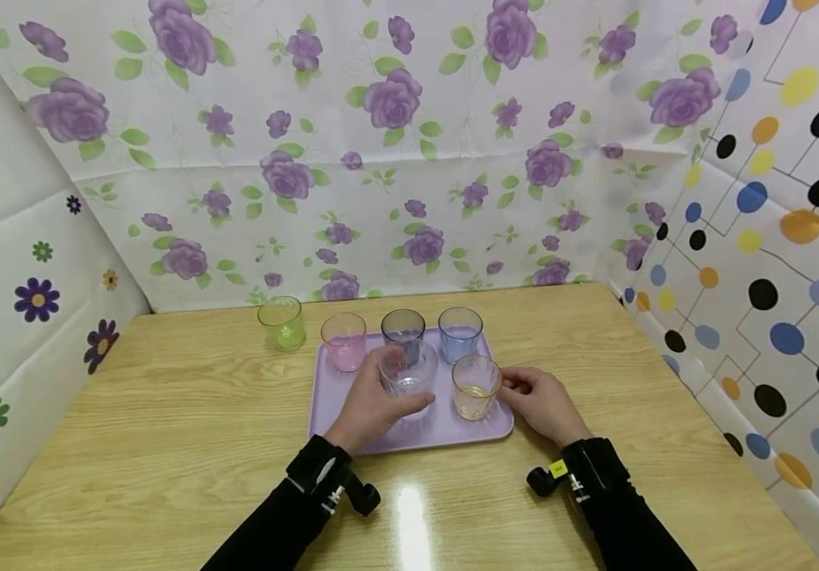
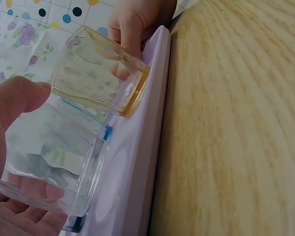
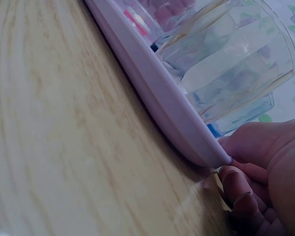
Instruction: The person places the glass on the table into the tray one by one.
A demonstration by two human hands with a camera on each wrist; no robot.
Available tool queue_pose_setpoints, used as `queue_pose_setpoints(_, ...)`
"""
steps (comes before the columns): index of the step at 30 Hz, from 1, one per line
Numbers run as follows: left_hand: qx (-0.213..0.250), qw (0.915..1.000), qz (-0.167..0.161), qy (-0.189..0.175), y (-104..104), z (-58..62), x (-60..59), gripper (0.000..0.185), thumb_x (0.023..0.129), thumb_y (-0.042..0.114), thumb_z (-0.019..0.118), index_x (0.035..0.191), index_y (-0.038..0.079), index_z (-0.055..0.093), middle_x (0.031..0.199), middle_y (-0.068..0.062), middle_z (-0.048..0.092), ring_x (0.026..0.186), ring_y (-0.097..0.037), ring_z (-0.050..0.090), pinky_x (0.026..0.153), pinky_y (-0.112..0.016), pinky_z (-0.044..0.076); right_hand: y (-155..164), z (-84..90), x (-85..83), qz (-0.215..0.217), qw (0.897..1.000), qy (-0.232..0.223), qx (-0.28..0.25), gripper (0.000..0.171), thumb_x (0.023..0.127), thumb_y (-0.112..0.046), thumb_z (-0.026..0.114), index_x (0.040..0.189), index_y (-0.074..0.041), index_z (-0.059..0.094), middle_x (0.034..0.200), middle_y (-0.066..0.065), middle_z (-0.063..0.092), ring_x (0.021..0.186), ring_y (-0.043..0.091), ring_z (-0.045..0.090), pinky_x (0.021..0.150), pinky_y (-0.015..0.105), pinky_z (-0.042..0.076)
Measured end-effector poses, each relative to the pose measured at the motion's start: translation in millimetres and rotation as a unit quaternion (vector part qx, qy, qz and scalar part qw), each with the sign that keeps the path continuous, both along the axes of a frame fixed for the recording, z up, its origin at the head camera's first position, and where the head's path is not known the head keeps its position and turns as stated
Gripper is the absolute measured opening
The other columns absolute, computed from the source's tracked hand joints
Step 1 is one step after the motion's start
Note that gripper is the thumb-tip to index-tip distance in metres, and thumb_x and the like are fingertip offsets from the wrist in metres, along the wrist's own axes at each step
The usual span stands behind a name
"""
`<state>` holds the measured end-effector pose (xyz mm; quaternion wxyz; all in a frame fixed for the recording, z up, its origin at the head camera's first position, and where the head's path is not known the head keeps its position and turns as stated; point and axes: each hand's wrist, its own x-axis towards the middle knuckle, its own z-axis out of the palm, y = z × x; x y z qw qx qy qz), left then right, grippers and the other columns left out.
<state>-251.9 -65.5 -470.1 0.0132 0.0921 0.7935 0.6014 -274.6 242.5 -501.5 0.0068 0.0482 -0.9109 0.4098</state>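
Cups on a purple tray (image 1: 380, 436)
Left hand (image 1: 369, 408) gripped the empty clear cup (image 1: 409, 373), mid-frame; right hand (image 1: 541, 404) pinched the tray's edge.

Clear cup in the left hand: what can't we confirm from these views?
- Head: whether the clear cup rests on the tray or is lifted; the left hand covers its base.
- Left wrist: cup bottom cut off by the frame edge.
- Right wrist: right hand fingertips blurred at the tray rim.
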Motion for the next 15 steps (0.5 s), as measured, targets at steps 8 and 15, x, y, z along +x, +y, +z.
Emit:
queue_pose_setpoints(8, 0.01, 0.9999, -0.001, -0.006, 2.8, -4.0, 0.7, 0.087, 0.083, 0.019, 0.097, 0.154, 0.007, 0.047, 0.151, -0.017, 0.059, 0.137, -0.035, 0.059, 0.113, -0.048, 0.051, -0.5, 1.5, 0.6, 0.001, 1.0, 0.002, 0.002, 0.037, 0.104, -0.026, 0.075, 0.136, -0.006, 0.077, 0.11, 0.005, 0.076, 0.099, 0.015, 0.066, 0.089, 0.03, 0.053)
queue_pose_setpoints(15, 0.015, 0.9999, 0.001, 0.002, 3.8, -8.1, 1.9, 0.085, 0.084, 0.018, 0.096, 0.152, 0.004, 0.048, 0.151, -0.021, 0.059, 0.14, -0.039, 0.058, 0.119, -0.056, 0.048, -0.9, 1.0, 0.6, 0.002, 1.0, 0.001, 0.0, 0.038, 0.105, -0.027, 0.075, 0.136, -0.006, 0.077, 0.11, 0.005, 0.076, 0.099, 0.015, 0.065, 0.089, 0.03, 0.053)
